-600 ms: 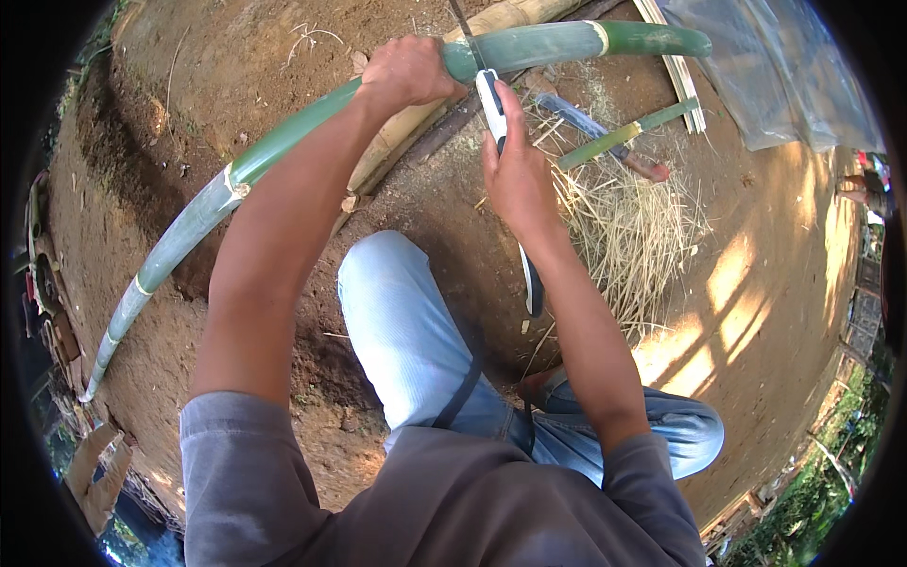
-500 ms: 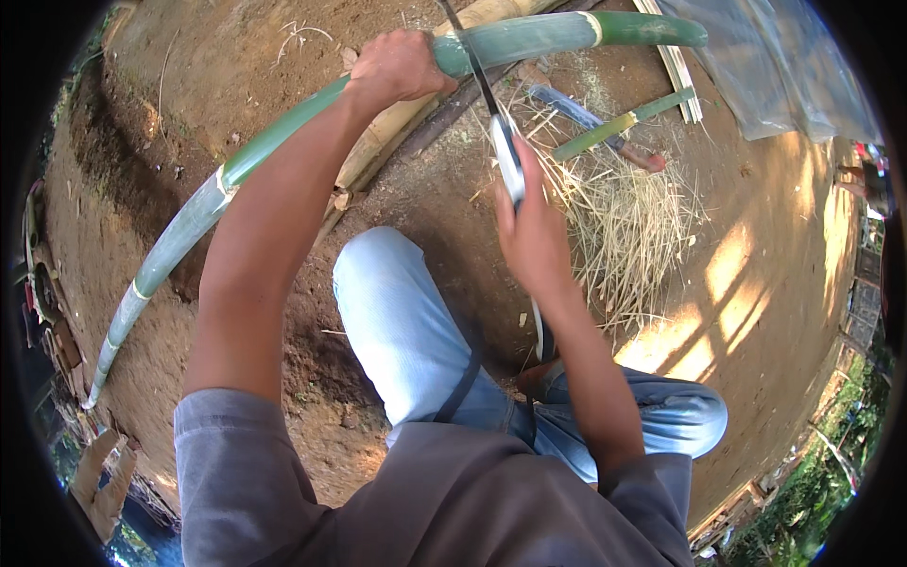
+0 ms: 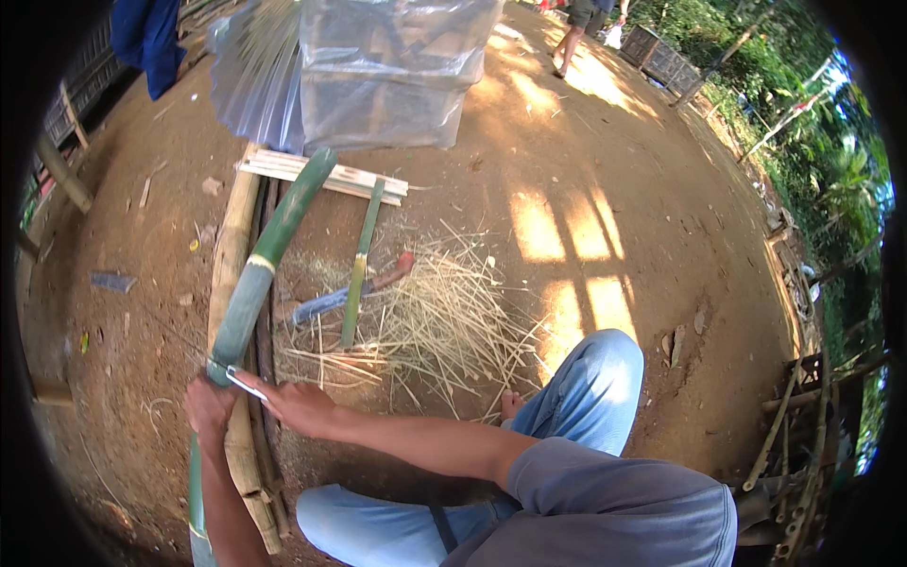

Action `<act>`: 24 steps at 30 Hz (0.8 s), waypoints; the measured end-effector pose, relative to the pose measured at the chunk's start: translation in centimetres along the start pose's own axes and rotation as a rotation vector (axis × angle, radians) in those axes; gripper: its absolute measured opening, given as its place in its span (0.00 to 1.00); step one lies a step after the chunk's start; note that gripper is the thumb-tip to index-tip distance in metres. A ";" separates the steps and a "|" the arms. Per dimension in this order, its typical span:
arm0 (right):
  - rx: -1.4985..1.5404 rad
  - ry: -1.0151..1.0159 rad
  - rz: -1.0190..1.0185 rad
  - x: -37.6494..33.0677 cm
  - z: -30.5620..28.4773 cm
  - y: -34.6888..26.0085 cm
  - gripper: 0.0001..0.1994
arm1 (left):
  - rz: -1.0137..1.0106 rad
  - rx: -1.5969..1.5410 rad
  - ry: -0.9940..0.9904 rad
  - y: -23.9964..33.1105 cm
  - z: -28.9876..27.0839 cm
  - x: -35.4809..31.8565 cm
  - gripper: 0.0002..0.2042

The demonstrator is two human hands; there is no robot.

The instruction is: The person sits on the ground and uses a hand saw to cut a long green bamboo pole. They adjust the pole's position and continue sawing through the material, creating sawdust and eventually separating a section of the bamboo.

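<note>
A long green bamboo pole (image 3: 244, 307) slants up the left side, lying over a dry yellow bamboo pole (image 3: 230, 253). My left hand (image 3: 210, 402) is closed round the green pole, just nearer to me than the saw. My right hand (image 3: 295, 404) grips the pale handle of a hand saw (image 3: 244, 380); its thin dark blade lies across the green pole close to my left fingers. To the right of the poles lie a short green bamboo piece (image 3: 357, 283), a large knife (image 3: 326, 302) with a brown handle, and a heap of pale bamboo shavings (image 3: 453, 321).
Pale split strips (image 3: 373, 180) lie beneath the pole's far end. Beyond them stands a stack wrapped in clear plastic (image 3: 392, 85). Another person's legs (image 3: 572, 42) show at the far right, and dark blue cloth (image 3: 149, 42) at the far left. My bent knees are beside the shavings.
My view has swung to the right and up, so the pole now runs up the left side. My left hand still holds the pole, and the saw still lies across it in my right hand.
</note>
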State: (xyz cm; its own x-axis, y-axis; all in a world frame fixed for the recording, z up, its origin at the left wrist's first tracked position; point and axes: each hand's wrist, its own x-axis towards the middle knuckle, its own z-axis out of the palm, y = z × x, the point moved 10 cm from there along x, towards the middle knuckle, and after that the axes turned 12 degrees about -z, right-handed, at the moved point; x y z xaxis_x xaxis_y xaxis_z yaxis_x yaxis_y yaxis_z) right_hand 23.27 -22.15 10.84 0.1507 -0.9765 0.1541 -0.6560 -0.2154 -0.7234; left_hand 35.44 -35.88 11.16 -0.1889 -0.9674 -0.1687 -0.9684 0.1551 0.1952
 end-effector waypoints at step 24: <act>-0.028 0.082 -0.028 -1.9 -1.0 -0.7 0.39 | -0.026 0.226 0.262 2.5 -2.2 -2.1 0.35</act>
State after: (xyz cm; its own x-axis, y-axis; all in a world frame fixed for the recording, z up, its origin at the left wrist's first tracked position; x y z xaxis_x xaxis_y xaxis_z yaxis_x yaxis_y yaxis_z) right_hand 22.76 -20.11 11.72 0.1092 -0.9672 0.2292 -0.6727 -0.2416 -0.6993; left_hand 33.79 -33.88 14.12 -0.1434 -0.9856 0.0891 -0.9895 0.1414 -0.0294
